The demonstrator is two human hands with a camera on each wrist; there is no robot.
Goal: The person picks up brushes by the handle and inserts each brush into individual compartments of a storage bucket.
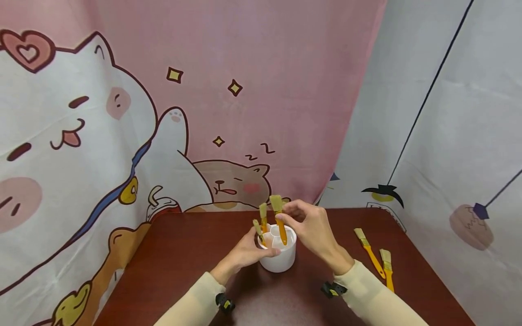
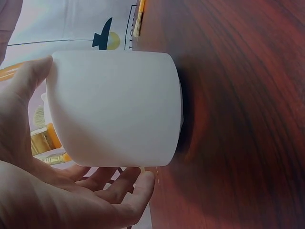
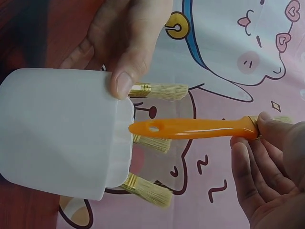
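Only rt wrist view shows brush (image 3: 190,128) handle's hole, outside cup (image 3: 62,133).

Both arms wore long, cream-coloured sleeves (image 1: 367,290) of soft, plain fabric ending at the wrists, just behind each grip. Small black camera mounts (image 1: 332,290) (with a touch of yellow) sat strapped beneath both cuffs.

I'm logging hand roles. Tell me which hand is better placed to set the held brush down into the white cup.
Right. The right hand already pinches the orange-handled brush near its bristles, handle end at the white cup rim. The left hand grips the cup's side, steadying it on the table.
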